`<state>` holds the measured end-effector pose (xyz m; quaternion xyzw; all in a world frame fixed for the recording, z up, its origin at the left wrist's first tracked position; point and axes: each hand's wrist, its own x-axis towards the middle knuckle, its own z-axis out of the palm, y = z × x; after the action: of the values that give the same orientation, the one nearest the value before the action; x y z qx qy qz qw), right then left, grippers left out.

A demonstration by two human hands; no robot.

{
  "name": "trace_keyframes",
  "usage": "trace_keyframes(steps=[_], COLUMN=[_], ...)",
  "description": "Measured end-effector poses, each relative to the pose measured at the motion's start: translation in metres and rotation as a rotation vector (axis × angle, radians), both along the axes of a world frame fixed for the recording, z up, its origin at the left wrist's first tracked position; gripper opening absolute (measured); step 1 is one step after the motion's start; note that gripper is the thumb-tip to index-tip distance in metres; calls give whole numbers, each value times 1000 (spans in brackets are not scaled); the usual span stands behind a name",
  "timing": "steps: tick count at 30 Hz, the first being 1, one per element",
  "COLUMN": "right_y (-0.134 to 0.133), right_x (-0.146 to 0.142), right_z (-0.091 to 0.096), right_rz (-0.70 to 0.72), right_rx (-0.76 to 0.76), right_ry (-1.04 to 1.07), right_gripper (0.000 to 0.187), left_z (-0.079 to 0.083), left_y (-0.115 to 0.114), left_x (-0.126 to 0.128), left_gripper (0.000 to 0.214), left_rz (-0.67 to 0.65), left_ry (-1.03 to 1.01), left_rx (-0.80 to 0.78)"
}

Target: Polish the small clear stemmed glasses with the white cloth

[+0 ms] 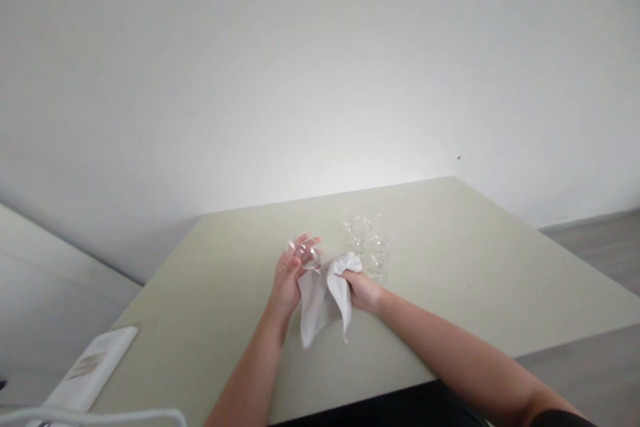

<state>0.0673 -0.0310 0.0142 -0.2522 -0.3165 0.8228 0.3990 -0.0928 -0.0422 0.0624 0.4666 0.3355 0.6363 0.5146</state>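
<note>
My left hand [287,280] is closed around a clear stemmed glass [309,257], which lies tilted with its bowl among the fingers. A white cloth [316,303] hangs in loose folds between my two hands, and its upper part touches the near end of the glass. My right hand [362,288] grips the cloth, its fingers partly covered by the fabric. Just beyond the right hand stand several more clear glasses [367,240] in a cluster on the table. Their outlines are faint and overlap.
The pale table [200,293] has its far edge against a white wall [310,80]. A white flat object [95,367] with a printed patch lies at the left edge, near a white curved bar [115,415]. Grey floor [600,240] shows at the right.
</note>
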Motion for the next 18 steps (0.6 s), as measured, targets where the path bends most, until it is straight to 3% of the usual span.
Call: trace_keyframes(steps=[3, 9, 11, 15, 16, 17, 18], right_y=[2, 6, 8, 3, 1, -2, -4], right_x=[-4, 2, 12, 25, 25, 25, 24], right_z=[-6, -11, -8, 9, 15, 20, 25], right_rz=[-22, -36, 131, 766, 753, 847, 804], right_rx=[-40, 240, 318, 632, 718, 825, 900], right_ry=[-69, -159, -230, -247, -209, -198, -182], right_gripper=[27, 29, 30, 37, 36, 35, 34], left_z=[-2, 0, 1, -3, -5, -8, -10], left_y=[2, -2, -2, 3, 4, 4, 4], left_x=[-1, 9, 9, 7, 9, 12, 16], left_gripper=[75, 67, 66, 66, 66, 65, 64], left_rz=[90, 78, 116, 130, 99, 58, 17], left_ry=[28, 319, 313, 260, 281, 314, 354], left_rx=[85, 170, 193, 183, 168, 154, 145])
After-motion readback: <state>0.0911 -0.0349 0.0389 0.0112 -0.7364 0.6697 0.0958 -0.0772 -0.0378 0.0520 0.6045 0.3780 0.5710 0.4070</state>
